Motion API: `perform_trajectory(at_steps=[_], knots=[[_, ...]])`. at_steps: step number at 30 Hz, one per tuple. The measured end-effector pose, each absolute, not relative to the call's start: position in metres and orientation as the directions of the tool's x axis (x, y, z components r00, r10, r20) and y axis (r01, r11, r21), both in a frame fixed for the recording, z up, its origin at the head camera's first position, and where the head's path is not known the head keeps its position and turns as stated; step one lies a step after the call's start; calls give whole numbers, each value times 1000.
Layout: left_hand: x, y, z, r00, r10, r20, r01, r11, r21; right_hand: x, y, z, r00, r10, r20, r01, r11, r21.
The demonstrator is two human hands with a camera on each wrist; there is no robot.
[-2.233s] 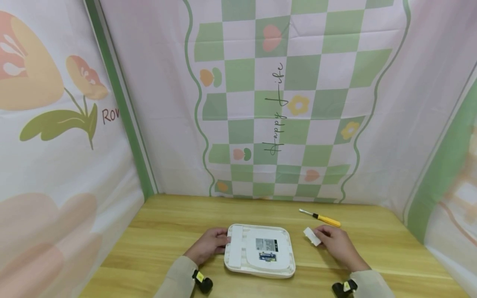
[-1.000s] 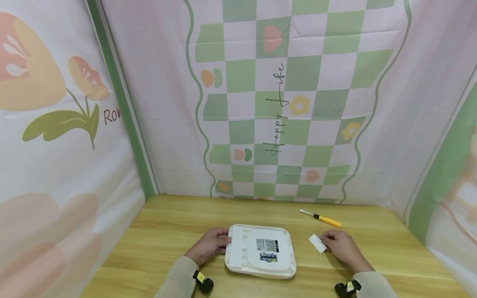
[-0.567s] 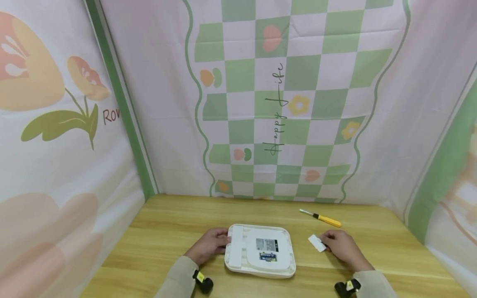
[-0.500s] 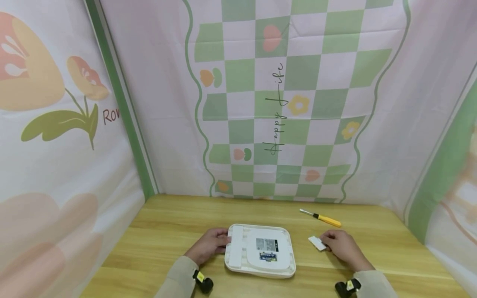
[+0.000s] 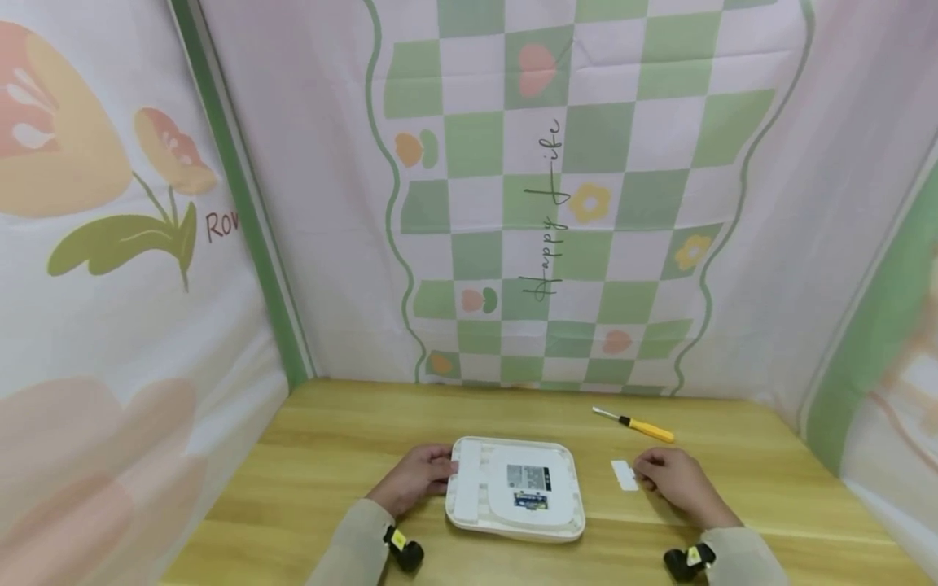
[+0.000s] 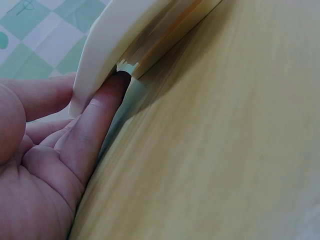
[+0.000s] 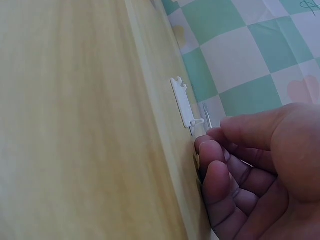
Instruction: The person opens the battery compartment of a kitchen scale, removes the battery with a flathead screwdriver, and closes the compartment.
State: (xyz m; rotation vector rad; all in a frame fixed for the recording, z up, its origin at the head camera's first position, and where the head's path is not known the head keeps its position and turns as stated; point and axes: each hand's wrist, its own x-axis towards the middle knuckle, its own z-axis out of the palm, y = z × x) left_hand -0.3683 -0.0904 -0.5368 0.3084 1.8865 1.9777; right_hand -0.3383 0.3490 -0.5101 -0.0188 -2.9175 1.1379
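A white rounded-square device point(image 5: 476, 521) lies in front of the person, its back facing up. A grey label point(image 5: 522, 476) and batteries point(image 5: 531, 500) in an uncovered compartment show on it. The left hand point(image 5: 414, 480) pinches its left edge; in the left wrist view the thumb presses the outer side and a finger reaches under the device point(image 6: 107, 37). To the right, a small white battery cover point(image 5: 624, 475) with hooked tabs lies on the table. The right hand point(image 5: 674, 480) is beside it, its loosely curled fingertips close to the near end of the cover point(image 7: 182, 104), holding nothing.
A screwdriver point(image 5: 637, 425) with a yellow handle lies behind the right hand. The wooden table point(image 5: 352, 423) ends at a printed checkered cloth point(image 5: 528, 203) at the back, with more cloth on both sides.
The right hand has brought the battery cover down slightly to the right, turned it about, and let it go flat on the table. The left hand and the device have stayed put.
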Motion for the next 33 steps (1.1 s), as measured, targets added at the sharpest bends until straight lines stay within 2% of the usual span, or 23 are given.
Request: perform_trajectory(at_steps=[7, 14, 33], knots=[[-369, -89, -534, -894, 442, -76, -98, -25, 995, -340, 351, -504, -1000, 18, 8, 8, 711, -703], [-367, -89, -534, -901, 423, -99, -118, -20, 993, -348, 356, -503, -1000, 14, 16, -3, 669, -743], [-365, -87, -535, -909, 407, -87, -106, -23, 994, -377, 378, -482, -975, -55, 217, -175, 794, -582]])
